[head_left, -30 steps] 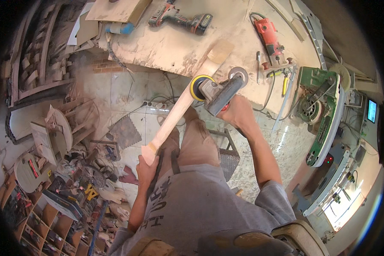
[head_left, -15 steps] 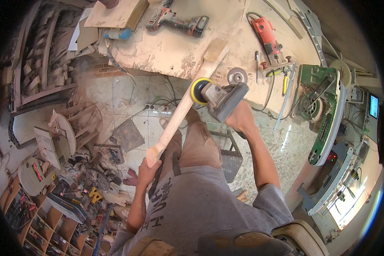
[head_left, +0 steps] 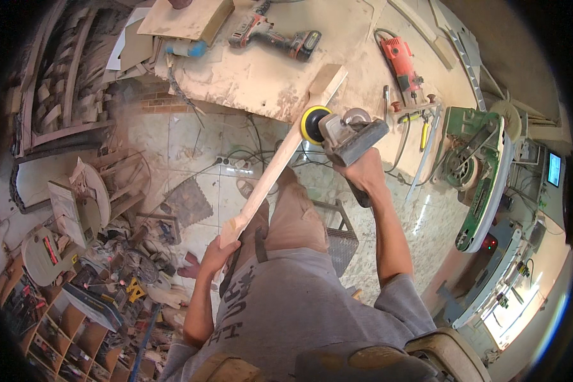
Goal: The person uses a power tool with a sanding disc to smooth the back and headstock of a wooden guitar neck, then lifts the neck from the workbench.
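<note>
A long, pale wooden leg with blocky ends slants from the workbench down toward my lap. Its far end rests on the bench edge. Around the near end my left hand is closed. My right hand grips a dusty power sander by its handle. The sander's round black pad with a yellow rim is against the right side of the leg, near the bench edge. A grey abrasive disc lies on the bench behind the sander, partly covered by it.
On the dusty workbench lie a cordless drill, a red trim router and yellow-handled pliers. A green belt sander stands at right. Cables run across the tiled floor below the bench. Cluttered wooden cubbies fill the lower left.
My right hand has moved the sander up along the leg, toward its far end. The sander now partly covers the loose disc. My left hand keeps its hold. The view has shifted slightly.
</note>
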`<state>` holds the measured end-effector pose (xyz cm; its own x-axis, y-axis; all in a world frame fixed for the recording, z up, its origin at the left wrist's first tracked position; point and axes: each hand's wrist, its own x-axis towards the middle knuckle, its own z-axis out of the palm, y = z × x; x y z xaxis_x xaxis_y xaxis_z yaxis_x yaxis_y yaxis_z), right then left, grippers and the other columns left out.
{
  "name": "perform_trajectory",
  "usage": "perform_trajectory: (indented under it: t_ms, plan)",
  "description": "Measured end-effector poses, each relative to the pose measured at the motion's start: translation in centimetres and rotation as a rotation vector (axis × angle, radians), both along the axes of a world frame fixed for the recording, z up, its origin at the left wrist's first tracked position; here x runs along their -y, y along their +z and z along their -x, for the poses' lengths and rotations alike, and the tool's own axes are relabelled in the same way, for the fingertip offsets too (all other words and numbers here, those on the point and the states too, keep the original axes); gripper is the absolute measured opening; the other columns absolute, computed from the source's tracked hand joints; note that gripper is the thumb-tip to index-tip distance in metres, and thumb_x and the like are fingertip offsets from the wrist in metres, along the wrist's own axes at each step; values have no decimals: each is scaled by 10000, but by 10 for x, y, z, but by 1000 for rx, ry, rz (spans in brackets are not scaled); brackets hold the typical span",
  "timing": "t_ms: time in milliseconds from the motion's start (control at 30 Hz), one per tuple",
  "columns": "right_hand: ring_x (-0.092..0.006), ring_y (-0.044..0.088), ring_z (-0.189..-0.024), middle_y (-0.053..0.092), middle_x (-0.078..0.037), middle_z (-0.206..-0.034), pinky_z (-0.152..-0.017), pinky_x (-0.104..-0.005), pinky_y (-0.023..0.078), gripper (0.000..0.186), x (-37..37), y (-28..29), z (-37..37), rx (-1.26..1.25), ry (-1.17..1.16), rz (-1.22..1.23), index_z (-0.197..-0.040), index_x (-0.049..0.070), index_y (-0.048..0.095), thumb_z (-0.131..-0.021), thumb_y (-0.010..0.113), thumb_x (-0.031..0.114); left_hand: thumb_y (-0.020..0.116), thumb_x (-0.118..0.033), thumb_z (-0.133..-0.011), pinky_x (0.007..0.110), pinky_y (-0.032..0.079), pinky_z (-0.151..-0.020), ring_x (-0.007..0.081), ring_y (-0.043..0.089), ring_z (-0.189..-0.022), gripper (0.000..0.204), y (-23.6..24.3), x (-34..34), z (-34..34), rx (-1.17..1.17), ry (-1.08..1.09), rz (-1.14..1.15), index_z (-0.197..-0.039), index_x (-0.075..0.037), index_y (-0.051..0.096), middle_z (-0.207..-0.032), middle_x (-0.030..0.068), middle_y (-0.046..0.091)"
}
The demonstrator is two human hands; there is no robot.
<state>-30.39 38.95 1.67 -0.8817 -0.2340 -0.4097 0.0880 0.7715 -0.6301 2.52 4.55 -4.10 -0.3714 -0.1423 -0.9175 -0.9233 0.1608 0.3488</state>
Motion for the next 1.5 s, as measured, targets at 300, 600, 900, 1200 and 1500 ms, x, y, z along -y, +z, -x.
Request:
perform_trajectory:
  t_ms: [300,600,900,1200,1500]
  plan:
    - [-435,741,-904,762,-246,-915,-791,-481,580,519,-9,3,6,-31,21,-82,-1078,37,772,-710,844,397,799,-470,-898,346,540,-741,196,668,-820,626,13,0,12,64,3,-45,-1229,43,658,-976,108,725]
    - [-453,736,-870,744,-258,-875,-786,-518,582,514,9,21,16,-54,137,-429,-1007,-16,683,-684,827,356,811,-556,-820,526,561,-902,511,707,-1058,735,49,-22,17,-66,-134,395,-1175,55,611,-1081,344,731]
    - [-445,741,-927,744,-275,-931,-826,-515,587,636,45,48,0,45,438,-475,-1128,-36,632,-693,852,373,809,-551,-811,571,556,-878,542,700,-995,736,59,-23,13,-116,-144,500,-1151,56,572,-1035,379,713]
    - [-448,738,-943,745,-285,-992,-840,-516,586,601,35,51,38,-88,334,-442,-1089,-30,649,-722,844,404,806,-545,-808,526,567,-854,458,734,-960,782,75,-19,22,-88,-87,311,-1195,98,586,-1034,347,720]
    - [-439,745,-933,749,-277,-961,-855,-528,597,582,77,76,-54,0,588,-473,-1115,-19,649,-708,836,352,808,-513,-809,432,579,-827,362,755,-934,754,56,-9,13,-64,-47,157,-1205,104,632,-1029,264,748]
